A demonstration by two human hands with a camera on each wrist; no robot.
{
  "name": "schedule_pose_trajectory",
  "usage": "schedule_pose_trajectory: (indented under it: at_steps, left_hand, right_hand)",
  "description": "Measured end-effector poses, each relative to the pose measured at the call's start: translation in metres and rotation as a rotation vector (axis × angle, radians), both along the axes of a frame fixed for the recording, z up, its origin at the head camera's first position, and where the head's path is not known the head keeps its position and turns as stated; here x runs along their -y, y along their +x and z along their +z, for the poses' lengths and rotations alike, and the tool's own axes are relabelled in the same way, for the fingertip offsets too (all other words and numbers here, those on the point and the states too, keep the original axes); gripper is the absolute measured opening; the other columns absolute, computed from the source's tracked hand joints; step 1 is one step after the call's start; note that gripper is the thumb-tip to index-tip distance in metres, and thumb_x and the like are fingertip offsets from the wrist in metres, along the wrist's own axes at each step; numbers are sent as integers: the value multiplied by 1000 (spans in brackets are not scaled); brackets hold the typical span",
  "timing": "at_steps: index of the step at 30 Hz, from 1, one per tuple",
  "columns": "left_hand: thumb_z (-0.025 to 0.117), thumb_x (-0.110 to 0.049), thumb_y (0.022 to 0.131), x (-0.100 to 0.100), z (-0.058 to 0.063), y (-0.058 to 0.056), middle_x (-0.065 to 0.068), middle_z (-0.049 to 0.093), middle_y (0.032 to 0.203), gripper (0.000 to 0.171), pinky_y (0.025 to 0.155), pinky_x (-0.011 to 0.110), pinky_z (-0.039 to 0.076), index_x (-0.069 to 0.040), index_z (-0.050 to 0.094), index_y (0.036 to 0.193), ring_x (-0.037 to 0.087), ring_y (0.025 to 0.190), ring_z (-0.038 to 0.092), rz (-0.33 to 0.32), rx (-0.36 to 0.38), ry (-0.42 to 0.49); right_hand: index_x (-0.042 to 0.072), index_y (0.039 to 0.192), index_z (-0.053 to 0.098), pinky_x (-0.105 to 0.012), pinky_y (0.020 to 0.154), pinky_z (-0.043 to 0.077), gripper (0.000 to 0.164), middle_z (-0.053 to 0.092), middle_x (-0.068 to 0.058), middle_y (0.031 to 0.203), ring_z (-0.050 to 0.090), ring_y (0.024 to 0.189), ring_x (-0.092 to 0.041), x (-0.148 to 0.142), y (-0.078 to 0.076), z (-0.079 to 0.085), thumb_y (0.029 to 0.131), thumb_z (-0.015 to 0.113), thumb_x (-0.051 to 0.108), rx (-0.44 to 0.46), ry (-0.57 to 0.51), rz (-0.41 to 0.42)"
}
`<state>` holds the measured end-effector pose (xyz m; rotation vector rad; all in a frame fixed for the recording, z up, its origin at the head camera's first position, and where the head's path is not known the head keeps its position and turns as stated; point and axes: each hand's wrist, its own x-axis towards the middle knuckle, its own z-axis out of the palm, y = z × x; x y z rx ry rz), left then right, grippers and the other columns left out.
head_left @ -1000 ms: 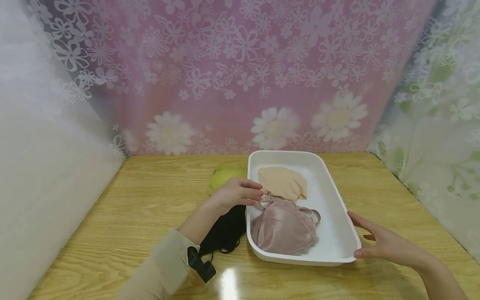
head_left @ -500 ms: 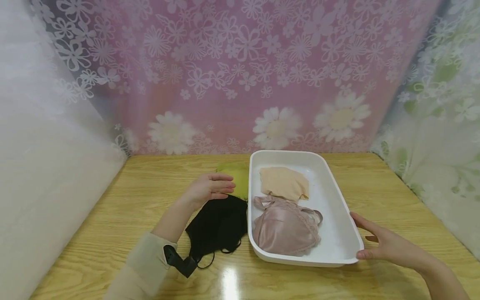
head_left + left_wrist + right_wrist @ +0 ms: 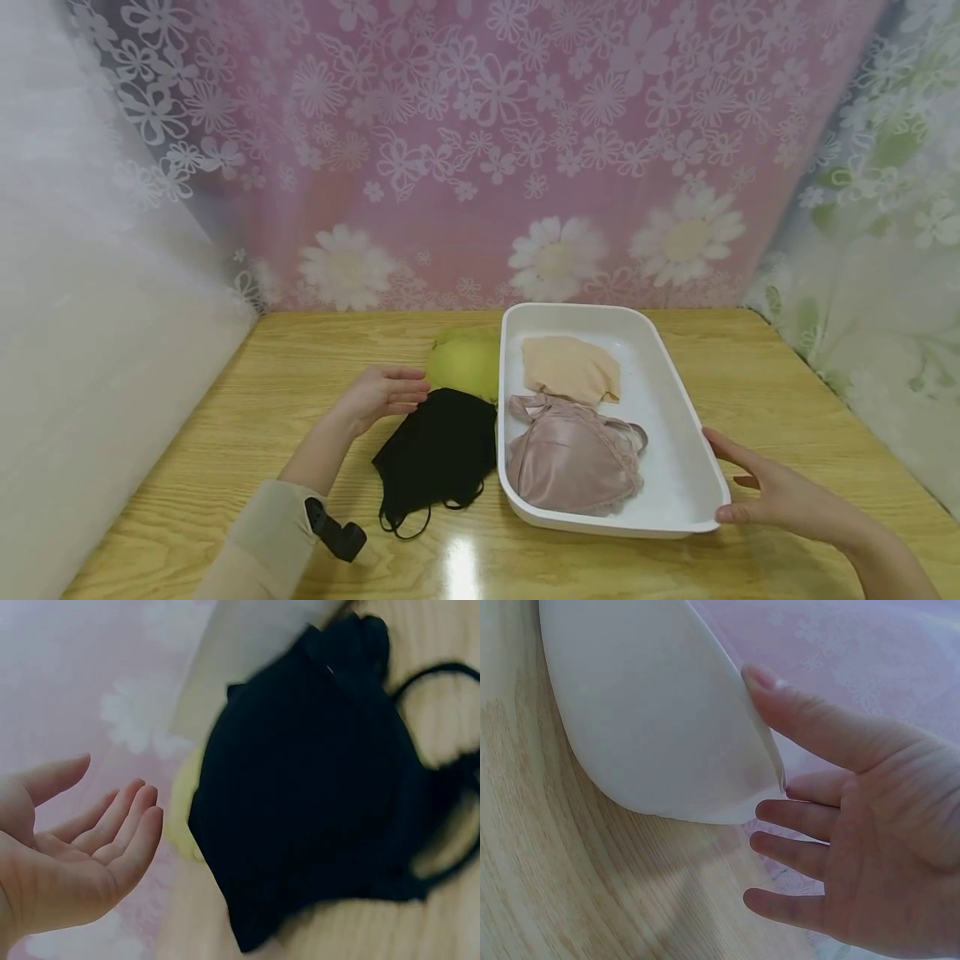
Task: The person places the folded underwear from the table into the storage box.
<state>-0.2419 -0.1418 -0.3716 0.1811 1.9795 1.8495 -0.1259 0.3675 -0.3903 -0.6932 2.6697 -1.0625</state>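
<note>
Nearest the camera, two hands were in view. The right hand (image 3: 780, 498) lay with fingers straight and spread, its thumb against the near right corner of the one white tray (image 3: 686, 433); it gripped nothing. The left hand (image 3: 381, 394) hovered with relaxed, slightly bent fingers, palm empty, just beside the far left edge of one black bra (image 3: 438, 450), which lay on the wooden table (image 3: 225, 433) against the tray's left wall, its thin straps looping toward the near edge. A small black device (image 3: 336, 533) was strapped at the left sleeve's cuff.

Inside the tray lay two garments: one dusty-pink bra (image 3: 573, 462) at the near end and one beige piece (image 3: 570, 368) beyond it, touching it. One yellow-green garment (image 3: 465, 360) sat on the table beyond the black bra, beside the tray's left wall. Farthest back hung a flowered pink curtain (image 3: 480, 150). No brand, label or writing could be read anywhere.
</note>
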Motion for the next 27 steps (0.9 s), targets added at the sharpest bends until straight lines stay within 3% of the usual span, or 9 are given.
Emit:
schedule_pose_trajectory:
  at_steps: [7, 14, 21, 27]
  left_hand:
    - [55, -8, 92, 5, -17, -4, 27, 47, 131, 49, 97, 45, 40, 11, 39, 134, 37, 117, 49, -16, 14, -113]
    - [59, -9, 91, 6, -27, -7, 26, 46, 131, 50, 96, 46, 40, 11, 42, 133, 37, 118, 47, -36, -8, -176]
    - [65, -11, 86, 5, -30, -5, 22, 50, 129, 52, 97, 46, 39, 6, 47, 131, 35, 117, 49, -24, -46, -268]
    - [71, -15, 81, 3, -32, -4, 22, 48, 131, 63, 97, 48, 38, 7, 44, 133, 37, 120, 45, -110, -110, -381]
  right_hand:
    - [-7, 145, 12, -19, 79, 44, 86, 29, -35, 137, 23, 113, 22, -1, 0, -1, 81, 69, 4, -14, 0, 1]
    - [2, 148, 13, -29, 80, 46, 86, 33, -11, 140, 27, 112, 20, 0, 1, -1, 83, 69, 8, 46, -14, -39]
    - [-2, 147, 13, -20, 79, 44, 87, 31, -32, 138, 26, 112, 20, 1, 1, 0, 82, 69, 7, 23, -21, -12]
    - [-1, 147, 12, -20, 79, 44, 87, 29, -34, 139, 25, 112, 21, 3, 2, 1, 82, 69, 7, 38, -37, -11]
